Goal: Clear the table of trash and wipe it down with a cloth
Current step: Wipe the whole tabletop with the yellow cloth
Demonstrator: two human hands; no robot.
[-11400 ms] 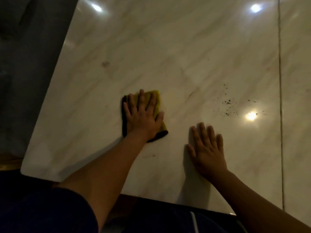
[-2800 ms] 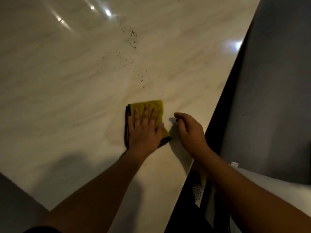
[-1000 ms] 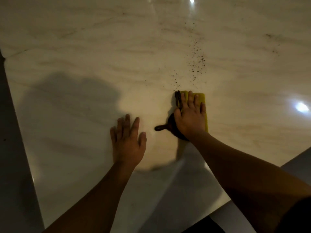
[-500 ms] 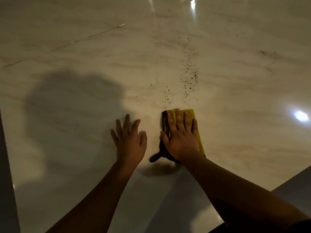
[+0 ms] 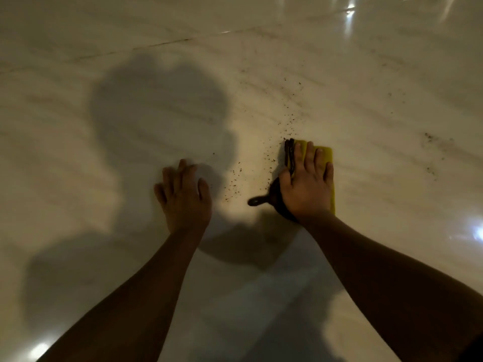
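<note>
The right hand (image 5: 307, 189) lies flat, fingers straight, pressing the yellow cloth (image 5: 325, 154) onto the pale marble table (image 5: 379, 95). A dark corner of the cloth pokes out leftward below the thumb. The left hand (image 5: 183, 198) rests palm-down on bare table near it, fingers relaxed, holding nothing. Dark crumbs (image 5: 235, 178) speckle the table between the hands and beyond the cloth.

Large soft-edged shadow (image 5: 156, 113), bright glare spots (image 5: 349, 11) near frame edges

Right hand (image 5: 305, 189) presses yellow cloth (image 5: 325, 155) on table (image 5: 366, 105); left hand (image 5: 184, 197) flat.
</note>
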